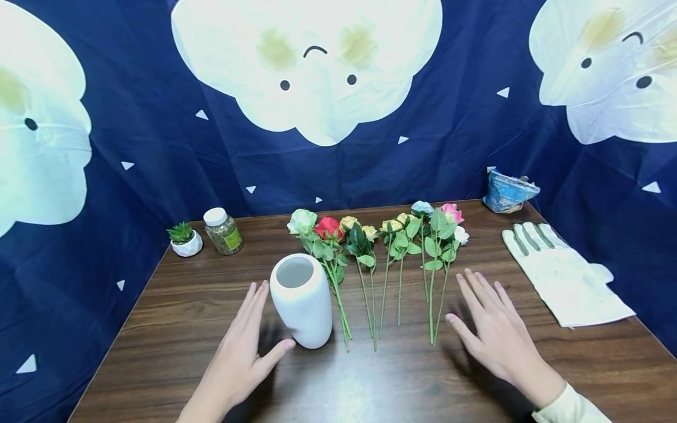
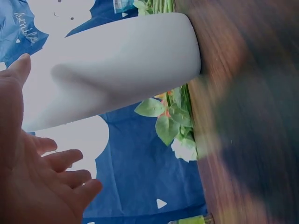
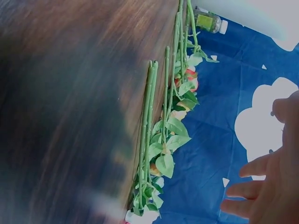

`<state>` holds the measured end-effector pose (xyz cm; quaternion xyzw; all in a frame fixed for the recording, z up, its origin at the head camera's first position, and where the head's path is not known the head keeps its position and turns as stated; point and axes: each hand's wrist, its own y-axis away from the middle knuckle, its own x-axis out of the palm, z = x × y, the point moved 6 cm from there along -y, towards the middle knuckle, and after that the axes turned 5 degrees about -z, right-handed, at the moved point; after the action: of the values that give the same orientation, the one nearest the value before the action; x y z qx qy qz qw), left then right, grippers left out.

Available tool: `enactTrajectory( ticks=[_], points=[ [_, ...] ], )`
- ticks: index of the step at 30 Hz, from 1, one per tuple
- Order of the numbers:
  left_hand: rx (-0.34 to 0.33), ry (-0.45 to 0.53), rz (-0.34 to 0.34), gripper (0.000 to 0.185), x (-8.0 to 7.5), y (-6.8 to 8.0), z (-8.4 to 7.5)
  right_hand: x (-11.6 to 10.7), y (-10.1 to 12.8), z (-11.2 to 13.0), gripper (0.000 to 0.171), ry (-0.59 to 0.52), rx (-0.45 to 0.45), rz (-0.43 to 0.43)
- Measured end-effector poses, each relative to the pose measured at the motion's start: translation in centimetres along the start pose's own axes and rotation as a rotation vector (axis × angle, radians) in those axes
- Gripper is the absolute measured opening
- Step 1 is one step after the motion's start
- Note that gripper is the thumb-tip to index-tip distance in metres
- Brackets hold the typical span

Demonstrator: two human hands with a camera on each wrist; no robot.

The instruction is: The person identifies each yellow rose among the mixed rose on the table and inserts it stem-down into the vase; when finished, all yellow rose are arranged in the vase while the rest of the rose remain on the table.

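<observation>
My left hand (image 1: 240, 346), lower left of centre in the head view: fingers extended, lying close together, thumb spread wide from them, holding nothing. It is just beside the white vase (image 1: 309, 308); whether skin meets the wall I cannot tell. Vase stands a little left of centre, mouth up.

My right hand (image 1: 497, 335), lower right: fingers long and slightly fanned, thumb out wide, grasp vacant. Nearest to it, the stems of the rightmost flower group.

Flowers lie in a row across the middle, heads toward the top, stems toward the bottom. Left to right: a pale green-white bloom (image 1: 302, 221), a red rose (image 1: 329, 228), yellow roses (image 1: 391, 225), a blue bloom (image 1: 422, 207), a pink bloom (image 1: 452, 212), a white bloom (image 1: 461, 235) under the pink.

Elsewhere on the brown wooden table (image 1: 174, 317): potted succulent (image 1: 187, 244) and white-capped jar (image 1: 227, 238), left of the frame; blue bag (image 1: 508, 194), right, near the table's far edge; white glove (image 1: 571, 282) below it, finger end toward upper left. Behind, dark blue cloth (image 1: 137, 70) with white cloud shapes.
</observation>
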<state>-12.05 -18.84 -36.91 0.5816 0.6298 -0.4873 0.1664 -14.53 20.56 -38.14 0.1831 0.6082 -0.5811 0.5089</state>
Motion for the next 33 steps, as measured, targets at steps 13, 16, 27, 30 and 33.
enactTrajectory(
  ticks=[13,16,27,30,33],
  points=[
    [0.102,0.202,-0.075,0.097,-0.1,-2.6,-0.5,0.2,-0.1,0.3,0.066,-0.031,0.005,0.049],
    [0.109,0.229,-0.087,0.099,0.0,-3.1,-0.6,0.2,-0.1,0.4,0.065,-0.037,-0.003,0.04],
    [0.082,0.294,-0.117,0.096,-0.1,-4.2,-0.8,0.4,-0.4,0.3,0.059,-0.072,0.011,0.052],
    [0.084,0.297,-0.121,0.095,-0.1,-4.4,-0.8,0.6,-0.4,0.3,0.056,-0.084,0.016,0.061],
    [0.097,0.296,-0.12,0.094,-0.1,-4.6,-0.9,0.7,-0.5,0.3,0.054,-0.097,0.023,0.069]
  ],
)
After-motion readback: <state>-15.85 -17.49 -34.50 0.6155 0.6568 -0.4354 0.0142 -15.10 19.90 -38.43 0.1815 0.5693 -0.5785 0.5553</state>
